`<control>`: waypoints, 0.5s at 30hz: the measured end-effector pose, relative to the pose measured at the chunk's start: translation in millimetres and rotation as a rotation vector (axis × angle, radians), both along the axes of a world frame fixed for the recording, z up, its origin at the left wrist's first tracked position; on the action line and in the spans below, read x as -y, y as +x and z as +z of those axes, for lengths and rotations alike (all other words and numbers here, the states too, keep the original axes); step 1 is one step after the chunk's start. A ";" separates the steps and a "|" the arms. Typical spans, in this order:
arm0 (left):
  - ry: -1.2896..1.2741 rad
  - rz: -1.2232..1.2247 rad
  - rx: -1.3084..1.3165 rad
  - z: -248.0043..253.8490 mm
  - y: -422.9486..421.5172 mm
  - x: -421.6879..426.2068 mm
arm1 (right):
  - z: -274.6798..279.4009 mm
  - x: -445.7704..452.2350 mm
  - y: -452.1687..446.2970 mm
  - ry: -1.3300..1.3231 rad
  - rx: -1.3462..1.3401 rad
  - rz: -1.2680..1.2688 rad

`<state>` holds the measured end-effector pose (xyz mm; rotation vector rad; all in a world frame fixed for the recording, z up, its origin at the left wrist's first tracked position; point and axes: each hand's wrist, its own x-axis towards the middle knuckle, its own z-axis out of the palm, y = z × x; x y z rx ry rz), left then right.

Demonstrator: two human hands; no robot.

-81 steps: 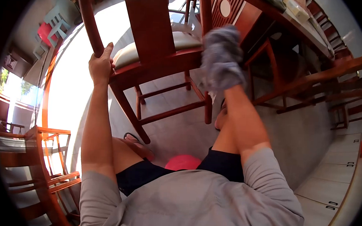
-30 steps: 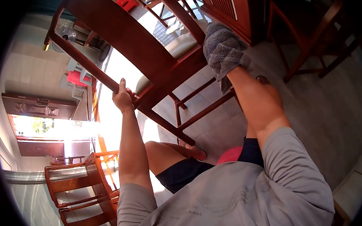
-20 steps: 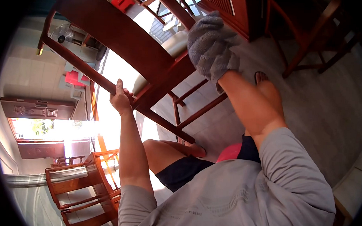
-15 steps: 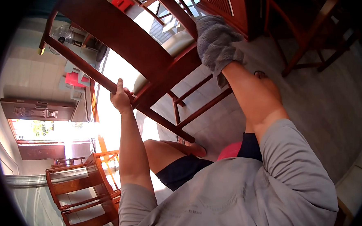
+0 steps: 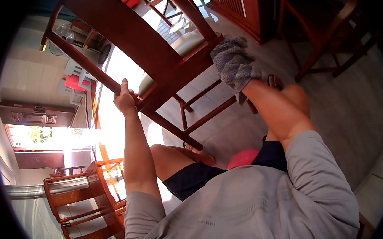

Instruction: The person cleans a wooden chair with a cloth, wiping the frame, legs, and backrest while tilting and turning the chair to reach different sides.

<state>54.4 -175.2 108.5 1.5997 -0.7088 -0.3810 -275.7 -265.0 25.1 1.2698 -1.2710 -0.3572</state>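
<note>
A dark red wooden chair (image 5: 133, 36) with a pale seat pad stands in front of me, its back towards me and slanting across the view. My left hand (image 5: 125, 101) is closed around the chair's left back post, near seat height, with the thumb lying along the wood. A grey fluffy towel (image 5: 234, 63) is bunched over my right hand and hides its fingers. This towel lies against the chair's right rear corner, by the end of the seat rail.
A pink round seat (image 5: 243, 158) shows between my legs. Another wooden chair (image 5: 330, 36) stands at upper right, beside a wooden cabinet (image 5: 242, 12). More wooden chairs (image 5: 85, 200) are at lower left. A fan (image 5: 66, 35) and a pink-and-grey stool (image 5: 76, 82) stand leftward.
My right hand and the towel have moved slightly down and to the right, off the upper part of the rear corner. My left hand keeps its hold on the post.
</note>
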 end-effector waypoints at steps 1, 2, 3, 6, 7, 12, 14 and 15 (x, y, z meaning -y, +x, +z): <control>0.000 0.003 -0.008 0.1 -0.5 -0.4 | 0.0 1.5 -3.8 -0.088 -0.048 0.029; -0.006 0.001 -0.006 0.0 0.6 0.0 | -1.0 2.2 -7.5 -0.173 -0.094 0.059; -0.010 -0.002 -0.002 -0.6 1.5 0.2 | -3.3 1.4 -10.1 -0.255 -0.139 0.087; -0.016 -0.013 -0.001 -5.3 5.2 0.2 | 8.5 -1.9 -15.2 0.121 -0.034 0.308; -0.020 -0.017 -0.002 -6.9 8.2 1.1 | 10.7 -1.0 -14.1 0.255 0.037 0.350; -0.009 -0.030 -0.006 -9.2 12.5 3.0 | 12.4 -5.5 -12.0 0.395 0.339 0.361; -0.003 -0.026 -0.009 -9.9 14.2 2.0 | 5.3 -4.4 -15.8 0.422 0.410 0.417; -0.001 -0.027 -0.009 -10.9 15.8 2.3 | 1.8 0.9 -18.6 0.488 0.442 0.461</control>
